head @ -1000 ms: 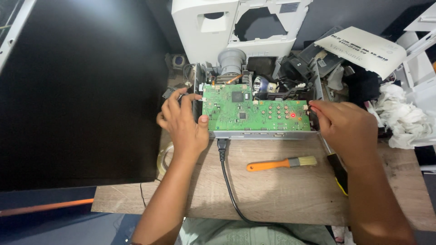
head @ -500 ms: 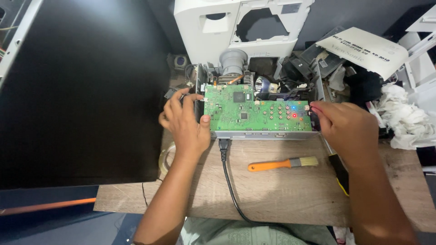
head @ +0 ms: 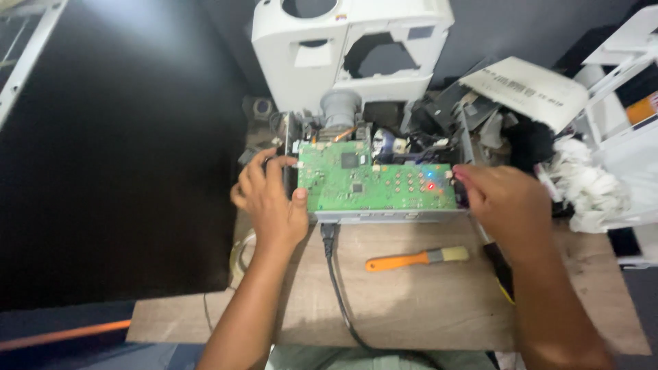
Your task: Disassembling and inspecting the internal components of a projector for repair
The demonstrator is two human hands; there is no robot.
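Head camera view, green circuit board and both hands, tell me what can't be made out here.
- Right hand: its fingertips at the green circuit board edge are hidden by the hand's own back, so the grip is unclear.
- Left hand: the palm side is hidden.
- Board parts: too small and blurred.
- Black cable: its far end is cut off by the bottom edge.
- Orange-handled brush: bristles blurred.

My left hand [head: 269, 202] hides left edge of green circuit board [head: 377, 181]; right hand [head: 504, 205] covers right end. Power cable [head: 339, 288] cut off by bottom edge. Whole view slightly blurred.
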